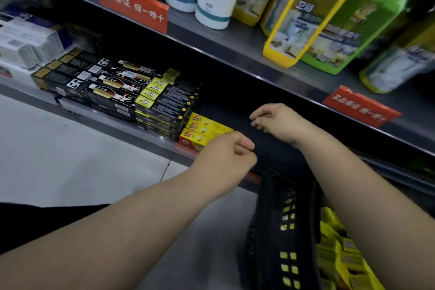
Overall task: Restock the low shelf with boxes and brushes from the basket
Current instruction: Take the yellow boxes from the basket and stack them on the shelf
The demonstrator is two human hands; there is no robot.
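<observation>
1. Both hands are seen empty above the low shelf: the left hand loosely fisted, the right hand with fingers loosely curled.
2. Yellow boxes are heaped in the black basket at lower right.
3. More yellow boxes lie on the shelf, just beside the left hand.
4. The boxes are judged light, stiff cardboard, best gripped across the long sides.
5. No brushes can be made out.

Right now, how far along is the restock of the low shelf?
Partly done. Yellow boxes already lie on the low shelf beside the black boxes. Nothing is in hand: the left hand is curled empty and the right hand hangs loose. Left: the basket holds more yellow packs, and dark shelf space sits open to the right.
</observation>
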